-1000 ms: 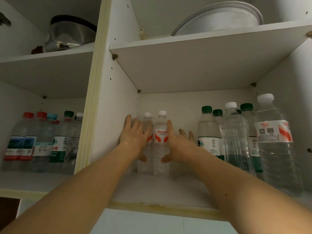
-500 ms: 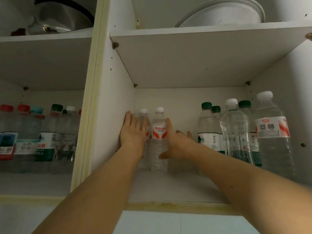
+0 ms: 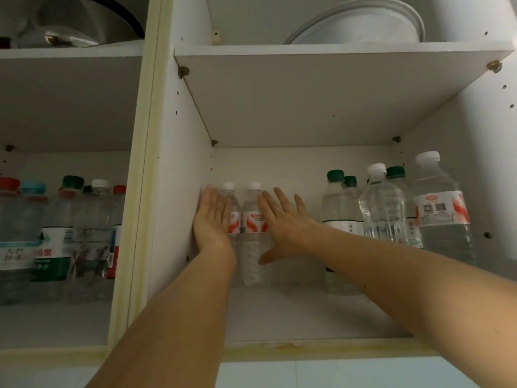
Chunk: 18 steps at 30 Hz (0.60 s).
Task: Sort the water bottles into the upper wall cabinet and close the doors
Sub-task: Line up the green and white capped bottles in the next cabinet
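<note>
Two small water bottles (image 3: 253, 233) with red and white labels stand at the back left of the right cupboard shelf (image 3: 307, 317). The left hand (image 3: 211, 219) and right hand (image 3: 282, 228) sit flat on either side of them, fingers straight and a little spread. More bottles (image 3: 391, 208) stand to the right. The left cupboard's bottles (image 3: 56, 236) look blurry. A white bowl (image 3: 361, 23) above is cut off.

The red-and-white bottle (image 3: 253, 233) between the hands shows "Wats", the rest hidden.
</note>
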### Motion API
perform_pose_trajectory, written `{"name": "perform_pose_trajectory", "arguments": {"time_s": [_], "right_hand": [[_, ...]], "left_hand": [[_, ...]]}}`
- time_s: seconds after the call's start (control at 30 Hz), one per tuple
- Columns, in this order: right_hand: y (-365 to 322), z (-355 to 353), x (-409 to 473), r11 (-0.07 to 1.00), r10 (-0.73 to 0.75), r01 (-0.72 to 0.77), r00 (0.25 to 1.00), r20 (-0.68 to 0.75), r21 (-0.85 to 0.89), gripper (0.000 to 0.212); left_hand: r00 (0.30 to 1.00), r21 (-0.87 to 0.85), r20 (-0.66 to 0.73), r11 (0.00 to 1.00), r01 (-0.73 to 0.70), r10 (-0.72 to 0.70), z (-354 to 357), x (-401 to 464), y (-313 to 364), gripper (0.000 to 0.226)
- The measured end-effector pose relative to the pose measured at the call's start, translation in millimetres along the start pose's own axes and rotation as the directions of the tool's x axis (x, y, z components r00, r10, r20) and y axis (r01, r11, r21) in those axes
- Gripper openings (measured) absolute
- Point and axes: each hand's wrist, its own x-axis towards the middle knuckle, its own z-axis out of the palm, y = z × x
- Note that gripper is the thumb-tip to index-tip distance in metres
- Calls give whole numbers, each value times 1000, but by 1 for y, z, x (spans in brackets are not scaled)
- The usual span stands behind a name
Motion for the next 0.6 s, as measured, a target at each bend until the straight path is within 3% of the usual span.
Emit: {"name": "perform_pose_trajectory", "arguments": {"time_s": [0.4,0.5,0.6], "right_hand": [[-19,-3,2,1000,21,-22,999,-35,-21,147],[-18,-10,-2,1000,13,-13,1000,-7,25,144],[-11,-24,-15,994,5,-4,1000,-1,110,134]], "left_hand": [[999,-21,-26,999,-26,25,-3,-10,-5,128],[994,-143,-104,989,-34,19,-5,-12,-9,127],[969,-331,-246,939,-87,3,-9,-14,-17,106]]}}
